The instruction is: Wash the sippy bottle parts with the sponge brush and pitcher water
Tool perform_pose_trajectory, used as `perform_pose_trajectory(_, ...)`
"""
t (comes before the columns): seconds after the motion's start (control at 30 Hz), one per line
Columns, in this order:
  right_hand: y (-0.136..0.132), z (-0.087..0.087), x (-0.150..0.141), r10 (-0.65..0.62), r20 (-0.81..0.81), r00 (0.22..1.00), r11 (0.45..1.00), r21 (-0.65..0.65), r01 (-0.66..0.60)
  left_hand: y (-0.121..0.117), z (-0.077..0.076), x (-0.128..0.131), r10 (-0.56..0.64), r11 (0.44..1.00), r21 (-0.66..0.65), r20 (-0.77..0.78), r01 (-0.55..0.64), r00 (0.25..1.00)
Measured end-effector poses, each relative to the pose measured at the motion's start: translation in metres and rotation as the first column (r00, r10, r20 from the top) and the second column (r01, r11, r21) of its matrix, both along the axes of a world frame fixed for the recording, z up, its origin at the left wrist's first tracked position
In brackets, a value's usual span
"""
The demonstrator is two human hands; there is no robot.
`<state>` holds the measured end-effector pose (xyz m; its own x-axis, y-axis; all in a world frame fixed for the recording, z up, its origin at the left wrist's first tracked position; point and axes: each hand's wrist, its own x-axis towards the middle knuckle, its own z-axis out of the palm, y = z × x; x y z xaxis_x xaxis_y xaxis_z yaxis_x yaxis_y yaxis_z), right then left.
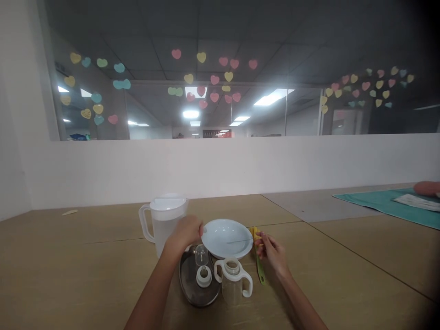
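Clear, white-handled bottle (232, 289) stands upright, open-topped.

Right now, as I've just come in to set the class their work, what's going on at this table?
A person has both hands at a white bowl. The left hand is at its left rim, before a jug. The right hand is by a yellow sponge, and a thin rod reaches over the bowl; its grip is unclear. An open two-handled bottle stands nearer, beside a metal tray holding a clear cap and white ring.
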<state>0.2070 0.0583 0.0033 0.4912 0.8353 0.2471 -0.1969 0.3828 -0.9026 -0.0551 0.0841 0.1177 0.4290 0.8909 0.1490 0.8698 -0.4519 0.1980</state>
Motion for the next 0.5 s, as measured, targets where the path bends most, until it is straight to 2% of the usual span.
perform_pose_trajectory(0.1, -0.003, 0.007, 0.009, -0.021, -0.231, 0.973, 0.998, 0.051, 0.034, -0.004, 0.009, 0.006, -0.053, 0.975, 0.221, 0.118, 0.026, 0.992)
perform_pose_trajectory(0.17, -0.006, 0.012, 0.013, 0.036, -0.361, 0.932, 0.996, 0.092, -0.002, 0.001, 0.005, 0.014, -0.118, 0.951, 0.304, 0.213, 0.049, 0.970)
perform_pose_trajectory(0.23, -0.008, 0.017, 0.015, 0.113, -0.453, 0.884, 0.990, 0.131, -0.059, 0.008, -0.005, 0.024, -0.178, 0.935, 0.344, 0.253, 0.083, 0.951)
perform_pose_trajectory(0.37, -0.010, 0.022, 0.014, 0.227, -0.499, 0.836, 0.971, 0.184, -0.154, 0.018, -0.028, 0.042, -0.233, 0.914, 0.368, 0.134, 0.170, 0.963)
perform_pose_trajectory(0.5, -0.009, 0.021, 0.011, 0.238, -0.433, 0.869, 0.964, 0.212, -0.158, 0.018, -0.037, 0.053, -0.247, 0.908, 0.353, 0.014, 0.226, 0.969)
